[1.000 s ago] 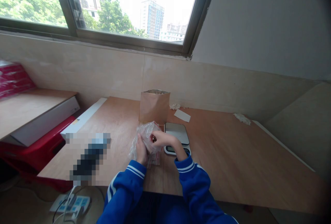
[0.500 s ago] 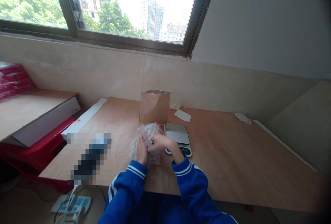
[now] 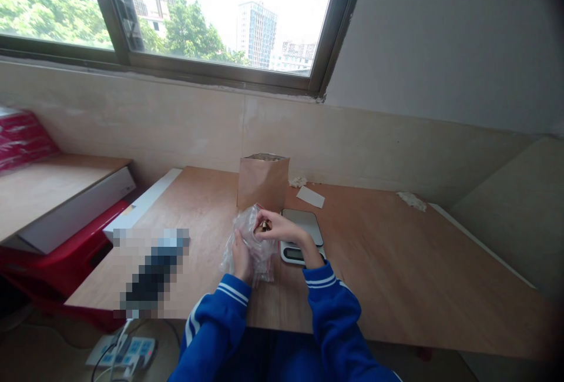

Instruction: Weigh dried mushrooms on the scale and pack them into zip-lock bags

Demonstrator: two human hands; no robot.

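1. Left hand (image 3: 242,257) clasps the crumpled clear bag (image 3: 247,220), which sits between the hands; its long axis seems to slant from below-left up toward the right fingers, mouth that way, though creases hide much.
2. Right hand (image 3: 284,229), close by, pinches brownish shiny pieces (image 3: 265,226) at the bag: gathered, not yet released.
3. Scale (image 3: 314,223) lies beyond the right wrist.

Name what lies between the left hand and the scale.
In the head view, the clear plastic bag and right hand lie between the left hand and the scale.
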